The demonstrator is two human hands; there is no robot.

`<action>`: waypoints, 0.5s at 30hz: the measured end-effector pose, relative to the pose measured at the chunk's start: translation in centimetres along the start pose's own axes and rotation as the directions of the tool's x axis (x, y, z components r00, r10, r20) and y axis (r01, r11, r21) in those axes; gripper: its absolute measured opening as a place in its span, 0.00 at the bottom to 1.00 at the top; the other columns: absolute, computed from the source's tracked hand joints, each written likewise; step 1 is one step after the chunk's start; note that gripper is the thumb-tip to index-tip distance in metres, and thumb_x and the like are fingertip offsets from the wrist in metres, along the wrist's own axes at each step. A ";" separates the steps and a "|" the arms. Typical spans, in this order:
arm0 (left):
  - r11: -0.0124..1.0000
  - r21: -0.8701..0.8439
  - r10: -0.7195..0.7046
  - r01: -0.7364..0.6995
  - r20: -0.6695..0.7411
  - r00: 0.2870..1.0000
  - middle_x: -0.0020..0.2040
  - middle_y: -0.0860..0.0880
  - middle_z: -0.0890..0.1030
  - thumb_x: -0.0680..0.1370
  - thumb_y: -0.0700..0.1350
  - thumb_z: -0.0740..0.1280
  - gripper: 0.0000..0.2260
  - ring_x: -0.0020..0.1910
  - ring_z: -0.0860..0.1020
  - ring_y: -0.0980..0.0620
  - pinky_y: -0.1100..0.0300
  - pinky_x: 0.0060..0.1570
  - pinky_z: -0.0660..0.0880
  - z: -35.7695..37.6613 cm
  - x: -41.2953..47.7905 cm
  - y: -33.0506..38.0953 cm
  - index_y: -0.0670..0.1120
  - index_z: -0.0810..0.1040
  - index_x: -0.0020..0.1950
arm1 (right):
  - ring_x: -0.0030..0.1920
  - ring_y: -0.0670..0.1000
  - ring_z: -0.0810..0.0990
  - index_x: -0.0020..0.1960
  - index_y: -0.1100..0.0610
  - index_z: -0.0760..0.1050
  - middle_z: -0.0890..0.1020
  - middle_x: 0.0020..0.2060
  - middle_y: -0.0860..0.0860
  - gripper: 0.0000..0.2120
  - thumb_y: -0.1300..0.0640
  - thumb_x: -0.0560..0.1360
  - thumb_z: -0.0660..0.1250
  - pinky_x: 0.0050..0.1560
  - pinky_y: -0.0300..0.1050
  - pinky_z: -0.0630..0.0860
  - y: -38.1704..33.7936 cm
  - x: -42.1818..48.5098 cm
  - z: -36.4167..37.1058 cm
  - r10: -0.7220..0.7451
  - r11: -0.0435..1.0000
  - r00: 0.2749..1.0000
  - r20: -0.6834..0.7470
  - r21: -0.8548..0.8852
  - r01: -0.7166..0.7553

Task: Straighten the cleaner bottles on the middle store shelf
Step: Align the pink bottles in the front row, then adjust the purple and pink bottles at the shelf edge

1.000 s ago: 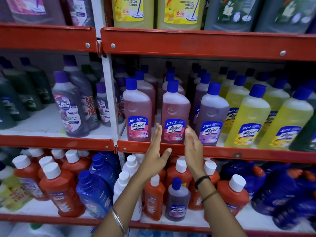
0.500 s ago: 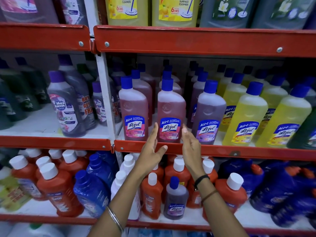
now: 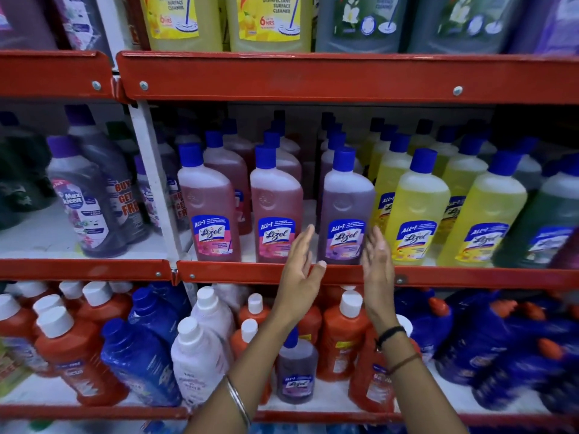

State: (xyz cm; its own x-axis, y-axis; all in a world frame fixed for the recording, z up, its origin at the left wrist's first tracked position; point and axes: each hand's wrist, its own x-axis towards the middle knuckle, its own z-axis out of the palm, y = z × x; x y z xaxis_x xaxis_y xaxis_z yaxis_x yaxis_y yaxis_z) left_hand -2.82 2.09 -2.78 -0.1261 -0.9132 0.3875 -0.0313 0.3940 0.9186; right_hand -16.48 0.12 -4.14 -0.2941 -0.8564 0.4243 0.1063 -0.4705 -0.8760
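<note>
The left hand point(image 3: 299, 274) and right hand point(image 3: 377, 270) are hovering with fingers released around the purple bottle point(image 3: 346, 211), risking toppling neighbouring bottles if pushed roughly.

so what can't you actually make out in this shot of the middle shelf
Head view only:
- Rear bottles: dark, hidden behind the front row.
- Green bottle: blurred at the right edge, label unreadable.
- Purple bottle: both hands frame it; left hand and right hand open, contact unclear.
- Top-shelf bottles: caps cut off by the top edge.

Open hands point(image 3: 299, 277) flanking purple bottle point(image 3: 346, 211)
</note>
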 end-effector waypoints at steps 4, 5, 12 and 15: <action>0.995 -0.062 -0.074 0.077 0.053 0.996 0.77 0.51 0.57 0.79 0.30 0.58 0.29 0.75 0.57 0.59 0.64 0.73 0.57 0.7 0.5 -0.2 0.50 0.55 0.76 | 0.67 0.43 0.71 0.71 0.54 0.64 0.72 0.68 0.51 0.50 0.22 0.60 0.59 0.64 0.34 0.69 -0.3 1.0 -1.2 0.088 0.988 0.992 0.085 0.120 -0.098; 0.995 -0.059 -0.078 0.082 0.060 0.995 0.77 0.53 0.58 0.79 0.30 0.58 0.29 0.74 0.59 0.61 0.62 0.73 0.58 0.7 0.5 -0.3 0.51 0.55 0.75 | 0.66 0.42 0.72 0.70 0.55 0.65 0.73 0.67 0.51 0.51 0.21 0.60 0.60 0.62 0.33 0.70 -0.3 1.2 -1.4 0.101 0.984 0.990 0.097 0.135 -0.114; 0.989 -0.096 -0.114 0.114 0.008 0.993 0.70 0.57 0.65 0.81 0.34 0.57 0.25 0.58 0.70 0.75 0.78 0.49 0.70 1.2 1.0 -0.2 0.48 0.57 0.76 | 0.61 0.41 0.76 0.69 0.57 0.68 0.74 0.65 0.51 0.52 0.21 0.59 0.60 0.55 0.33 0.75 -0.5 1.5 -2.5 0.150 0.978 0.979 0.135 0.125 -0.167; 0.988 -0.097 -0.120 0.117 -0.022 0.993 0.72 0.52 0.65 0.81 0.35 0.57 0.24 0.59 0.69 0.72 0.78 0.49 0.70 1.3 1.1 -0.1 0.49 0.58 0.75 | 0.62 0.43 0.75 0.69 0.57 0.68 0.75 0.65 0.50 0.52 0.21 0.59 0.60 0.55 0.34 0.75 -0.5 1.5 -2.6 0.163 0.974 0.977 0.135 0.134 -0.181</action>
State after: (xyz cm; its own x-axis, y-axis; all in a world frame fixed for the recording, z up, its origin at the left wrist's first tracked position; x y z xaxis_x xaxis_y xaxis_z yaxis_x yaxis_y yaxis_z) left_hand -4.27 1.21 -2.55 -0.1001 -0.9558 0.2764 0.0508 0.2726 0.9608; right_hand -19.39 -0.36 -3.66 -0.1421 -0.9423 0.3032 0.2840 -0.3322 -0.8994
